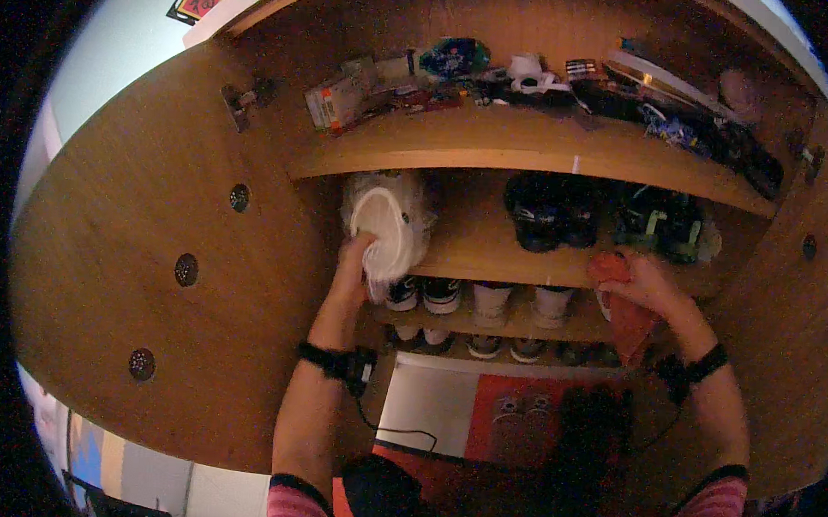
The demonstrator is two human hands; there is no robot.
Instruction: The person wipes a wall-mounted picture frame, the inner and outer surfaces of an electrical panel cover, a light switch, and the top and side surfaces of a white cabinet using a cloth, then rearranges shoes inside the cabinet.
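In front of me is an open wooden shoe cabinet. My left hand point(358, 256) grips a pale shoe point(380, 233), apparently a slipper or clog, at the left end of the middle shelf point(470, 250). Whitish, see-through wrapping point(420, 203) shows behind it. At the right, my right hand point(638, 282) is closed on a red cloth point(629, 323), which hangs down past the shelf edge. Just above that hand stand dark shoes with light green parts point(658, 224). A pair of black shoes point(551, 212) sits left of them on the same shelf.
The upper shelf point(461, 136) carries boxes, cables and small items. Sneakers point(442, 296) and white shoes point(552, 306) line a lower shelf, with more shoes point(485, 346) beneath. Cabinet doors point(130, 246) with round vents stand open at both sides. A red mat point(518, 415) lies on the floor.
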